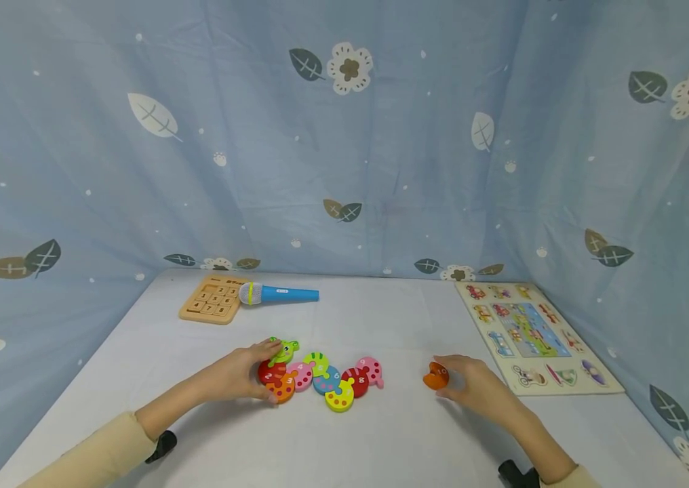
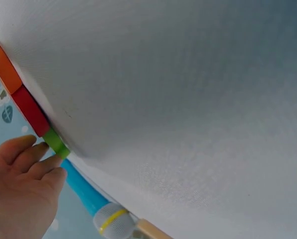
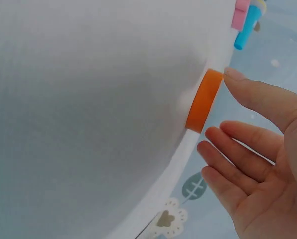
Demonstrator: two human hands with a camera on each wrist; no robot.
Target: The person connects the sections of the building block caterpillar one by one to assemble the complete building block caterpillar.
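A winding caterpillar puzzle (image 1: 326, 380) of colourful round numbered pieces lies on the white table, its green head (image 1: 284, 351) at the left end. My left hand (image 1: 239, 373) holds that end, fingertips at the green head and thumb by the orange spotted piece (image 1: 281, 388). In the left wrist view, the fingers meet the green piece's edge (image 2: 55, 143), with red and orange edges beyond. Apart on the right, my right hand (image 1: 477, 386) holds a loose orange piece (image 1: 436, 376) between thumb and fingers. The right wrist view shows its plain orange side (image 3: 204, 100), thumb at one end.
Behind the caterpillar lie a wooden number board (image 1: 213, 299) and a blue toy microphone (image 1: 283, 294). A picture puzzle board (image 1: 534, 339) lies along the table's right edge. A patterned blue cloth (image 1: 344, 149) hangs behind and beside the table.
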